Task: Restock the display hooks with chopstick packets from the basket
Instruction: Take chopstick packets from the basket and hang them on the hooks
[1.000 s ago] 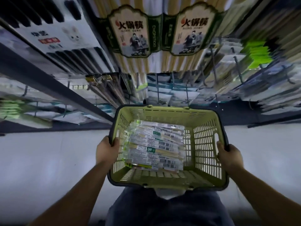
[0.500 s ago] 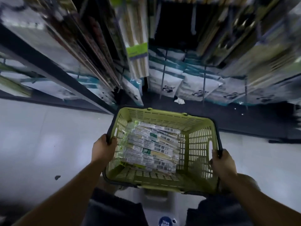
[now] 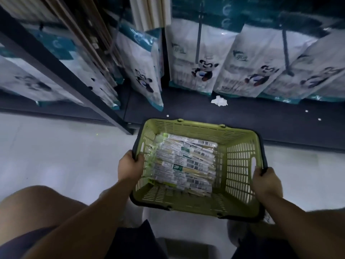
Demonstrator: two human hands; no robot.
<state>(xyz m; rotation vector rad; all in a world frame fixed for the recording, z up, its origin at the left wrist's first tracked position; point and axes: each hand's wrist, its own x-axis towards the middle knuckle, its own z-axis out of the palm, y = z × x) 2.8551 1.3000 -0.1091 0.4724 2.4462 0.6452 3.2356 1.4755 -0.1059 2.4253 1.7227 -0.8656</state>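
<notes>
Both arms reach forward, left hand [image 3: 130,168] and right hand [image 3: 266,181] each curled tight over opposite rims, knees bent wide below.

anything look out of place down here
A crumpled white scrap lies on the dark base ledge below the hanging panda packets; it looks like litter, not stock.

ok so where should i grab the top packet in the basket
Probably its right end, from above. The packets lie flat in a stack against the left wall of the basket, but their right ends stop short of the right wall, leaving room for fingers. The left hand and right hand both grip the rim, so the right must let go first.
</notes>
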